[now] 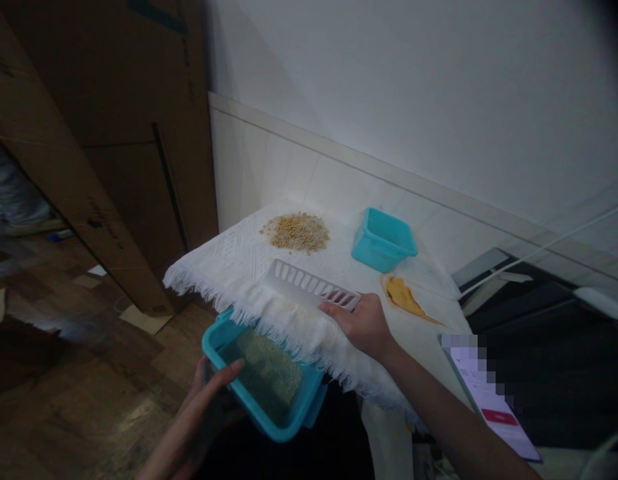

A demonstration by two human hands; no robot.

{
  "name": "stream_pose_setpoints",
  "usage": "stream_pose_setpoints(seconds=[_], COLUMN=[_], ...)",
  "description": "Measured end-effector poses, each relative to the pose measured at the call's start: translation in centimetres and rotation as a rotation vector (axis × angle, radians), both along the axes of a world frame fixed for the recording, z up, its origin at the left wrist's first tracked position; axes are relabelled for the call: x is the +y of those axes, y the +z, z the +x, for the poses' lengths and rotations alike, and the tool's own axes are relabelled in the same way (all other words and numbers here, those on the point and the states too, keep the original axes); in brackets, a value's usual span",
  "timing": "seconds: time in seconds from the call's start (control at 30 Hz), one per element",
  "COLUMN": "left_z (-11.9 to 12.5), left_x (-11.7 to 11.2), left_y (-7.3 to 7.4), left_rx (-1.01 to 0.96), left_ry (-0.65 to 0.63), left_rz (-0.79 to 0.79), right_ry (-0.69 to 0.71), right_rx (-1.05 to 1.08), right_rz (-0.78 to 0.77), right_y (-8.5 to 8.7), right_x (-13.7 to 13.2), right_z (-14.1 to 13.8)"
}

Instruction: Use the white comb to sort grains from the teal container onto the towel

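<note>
My left hand (216, 380) grips the left rim of a turquoise plastic container (283, 433), held under the table's fringed front edge. Pale fine grains lie inside it; the cloth fringe hides its far rim. My right hand (363, 327) is closed on the right end of a grey slotted plastic strip (301, 281), which lies low over the cloth near the front edge. Beyond the strip, a loose heap of yellow and whitish grains (299, 233) is spread on the white cloth (233, 260).
A smaller turquoise tub (376, 250) stands at the back right of the table, with a crumpled yellow piece (406, 298) before it. A lit phone or tablet (489, 400) lies at the right edge beside a black object. Large cardboard boxes (123, 153) stand on the left.
</note>
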State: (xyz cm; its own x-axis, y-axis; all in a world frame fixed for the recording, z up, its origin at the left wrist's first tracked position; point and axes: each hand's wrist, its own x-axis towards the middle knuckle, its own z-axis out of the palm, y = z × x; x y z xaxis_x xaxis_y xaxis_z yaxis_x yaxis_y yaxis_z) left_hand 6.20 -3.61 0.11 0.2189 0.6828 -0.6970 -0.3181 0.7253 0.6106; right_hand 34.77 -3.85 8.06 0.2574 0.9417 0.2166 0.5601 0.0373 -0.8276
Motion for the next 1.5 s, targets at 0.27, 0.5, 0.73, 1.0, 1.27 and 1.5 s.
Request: stream_pose_setpoints(seconds=[0.27,0.5,0.73,1.0,1.27,1.5], left_z=[0.3,0.6,0.5,0.7,0.7,0.3], left_x=[-0.3,-0.5,-0.5,-0.8,-0.8,-0.5], left_y=[-0.1,-0.2,0.0,0.5,0.5,-0.1], left_rx=[0.004,0.0,0.006,-0.016,-0.01,0.001], left_ry=[0.022,0.003,-0.006,-0.023,-0.01,-0.043], left_rz=[0.0,0.002,-0.003,0.005,0.01,0.011], right_ry=[-0.086,-0.06,-0.172,-0.252,-0.133,-0.119], right_rx=[-0.02,0.004,-0.141,-0.314,-0.27,-0.326], right_rz=[0.022,-0.005,0.09,0.079,0.067,0.157], right_y=[-0.2,0.1,1.3,0.4,0.2,0.5], right_x=[-1.7,-2.6,-5.8,-11.1,-12.2,-11.3], right_z=[0.2,-0.4,1.2,2.6,0.3,0.2])
